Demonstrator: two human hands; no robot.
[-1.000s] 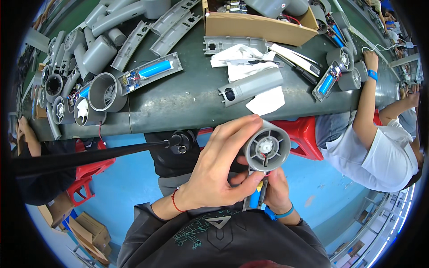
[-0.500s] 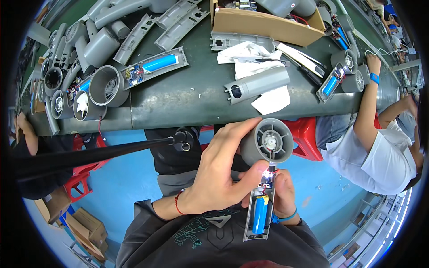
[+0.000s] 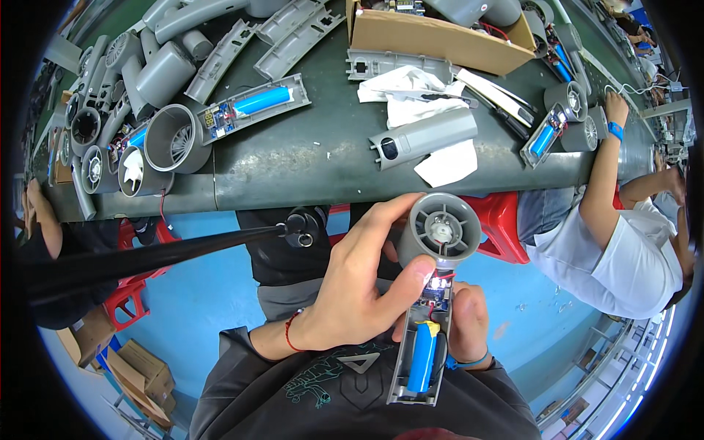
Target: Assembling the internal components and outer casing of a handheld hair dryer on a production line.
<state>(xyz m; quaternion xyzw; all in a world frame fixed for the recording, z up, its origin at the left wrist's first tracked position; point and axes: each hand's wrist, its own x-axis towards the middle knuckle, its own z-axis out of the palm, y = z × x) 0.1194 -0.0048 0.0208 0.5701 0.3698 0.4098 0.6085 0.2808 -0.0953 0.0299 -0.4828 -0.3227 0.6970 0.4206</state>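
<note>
In front of my chest is a grey handheld fan unit point(image 3: 405, 246), its round head tilted up with the spokes and white hub showing. Below the head, its open half-shell handle point(image 3: 397, 387) bares a lit circuit board point(image 3: 438, 292), thin wires and a blue cylindrical battery point(image 3: 423, 359). My left hand point(image 3: 359, 282) is closed around the head, thumb pressed where head and handle meet. Around the handle beside the board, my right hand point(image 3: 469, 323) is closed with its fingers curled; some fingers are hidden behind the shell.
On the green bench point(image 3: 279, 172) lie a grey handle point(image 3: 425, 138), white paper point(image 3: 447, 167), tweezers-like tools point(image 3: 506, 106) and an open handle with battery point(image 3: 257, 106). Grey housings point(image 3: 176, 143) pile up at left; a cardboard box point(image 3: 440, 37) stands behind. Co-workers sit on both sides.
The handle's lower end has swung slightly left and toward me, and the fan head has tilted a little. Both hands keep their hold; my left thumb has shifted slightly.
</note>
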